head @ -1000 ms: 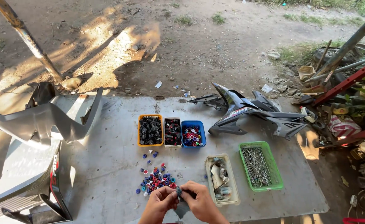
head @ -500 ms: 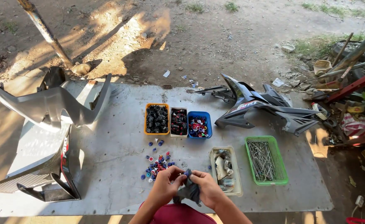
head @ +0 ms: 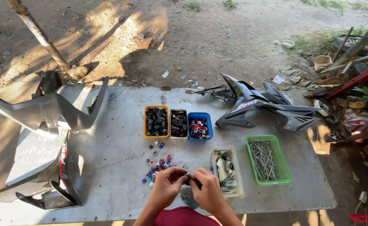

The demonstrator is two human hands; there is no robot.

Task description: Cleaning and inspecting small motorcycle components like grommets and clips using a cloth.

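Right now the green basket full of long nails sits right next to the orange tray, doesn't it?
Not quite. The head view shows the green basket of long nails beside the beige tray; the orange tray is farther back, next to the small middle tray.

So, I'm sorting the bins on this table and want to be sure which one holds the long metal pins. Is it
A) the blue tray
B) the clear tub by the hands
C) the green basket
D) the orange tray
C: the green basket on the right side of the table holds the pile of long thin metal pins.
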